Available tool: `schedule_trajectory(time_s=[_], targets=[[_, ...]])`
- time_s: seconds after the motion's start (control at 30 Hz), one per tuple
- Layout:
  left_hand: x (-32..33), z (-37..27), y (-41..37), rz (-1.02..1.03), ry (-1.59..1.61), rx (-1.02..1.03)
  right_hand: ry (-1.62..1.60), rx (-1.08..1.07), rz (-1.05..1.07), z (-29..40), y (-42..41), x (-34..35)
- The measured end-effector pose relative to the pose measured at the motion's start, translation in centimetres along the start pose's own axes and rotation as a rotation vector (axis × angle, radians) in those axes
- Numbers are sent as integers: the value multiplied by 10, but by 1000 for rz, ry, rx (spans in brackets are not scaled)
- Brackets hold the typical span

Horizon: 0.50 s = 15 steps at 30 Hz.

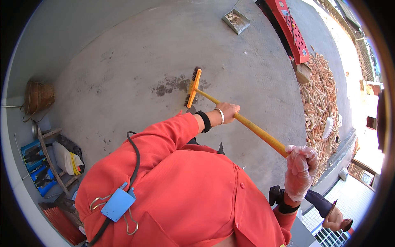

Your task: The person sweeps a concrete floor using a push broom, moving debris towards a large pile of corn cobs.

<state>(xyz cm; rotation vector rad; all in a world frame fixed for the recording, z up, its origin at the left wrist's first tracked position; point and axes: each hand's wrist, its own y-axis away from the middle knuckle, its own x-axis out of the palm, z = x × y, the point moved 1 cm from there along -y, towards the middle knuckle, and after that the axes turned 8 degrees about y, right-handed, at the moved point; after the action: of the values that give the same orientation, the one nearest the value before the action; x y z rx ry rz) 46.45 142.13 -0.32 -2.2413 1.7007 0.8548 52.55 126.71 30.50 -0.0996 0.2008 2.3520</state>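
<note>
My left hand (pixel 228 113), bare with a bracelet and a black strap at the wrist, grips the lower part of a yellow broom handle (pixel 260 131). Around the top end of the same handle, my right hand (pixel 301 168) is closed, in a clear plastic glove. The orange head (pixel 194 88) of this push broom has dark bristles and rests on the concrete floor (pixel 139 55). Dark damp-looking patches (pixel 172 85) mark the floor beside the bristles.
A metal dustpan (pixel 236 21) holding debris lies ahead. To the right are a red metal machine part (pixel 291 31), a cardboard box (pixel 302 72) and heaped corncobs (pixel 319 114). A woven basket (pixel 38 96) and wooden ladder (pixel 51 160) stand left. Another person (pixel 331 213) is farther right.
</note>
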Motion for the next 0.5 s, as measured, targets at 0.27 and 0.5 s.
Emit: schedule_trajectory(time_s=[0.27, 0.5], targets=[[35, 61, 49, 187, -10, -120, -273, 196, 36, -63, -10, 12], [57, 15, -17, -17, 251, 55, 309, 90, 249, 6, -9, 21]])
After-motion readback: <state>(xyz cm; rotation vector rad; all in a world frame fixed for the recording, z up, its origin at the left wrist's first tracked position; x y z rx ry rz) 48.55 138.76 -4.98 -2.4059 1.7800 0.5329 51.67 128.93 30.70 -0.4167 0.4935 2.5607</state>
